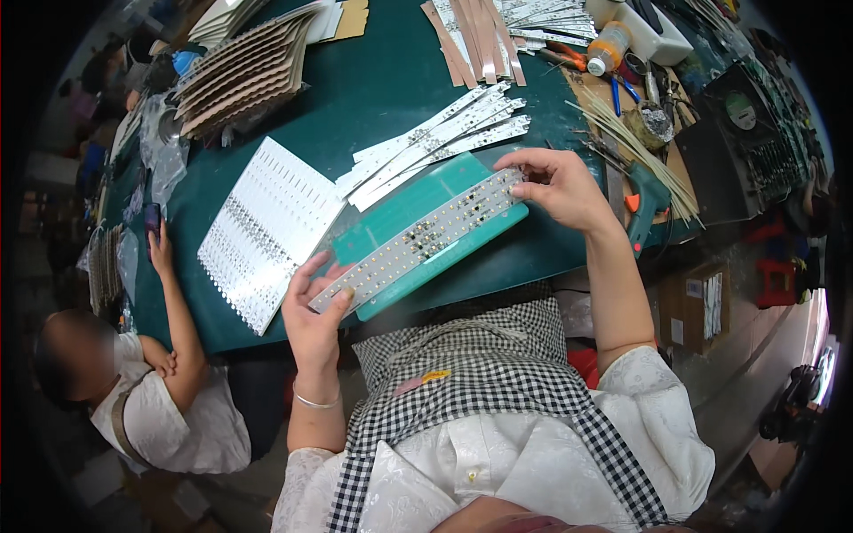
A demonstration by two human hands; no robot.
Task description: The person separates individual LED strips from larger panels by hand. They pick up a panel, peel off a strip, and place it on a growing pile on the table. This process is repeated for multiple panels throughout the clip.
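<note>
Gripping a white LED board [410, 240] by opposite end edges, left fingers [336, 306] and right fingers [540, 159], open green tabletop [378, 84] beyond.

I can read no wording anywhere. The white paper label [677, 332] on the brown cardboard box [693, 320] at my right looks too small.

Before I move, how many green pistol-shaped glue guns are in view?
1: the glue gun, at the green table's right side, beside thin pale sticks; others may be hidden.
</note>
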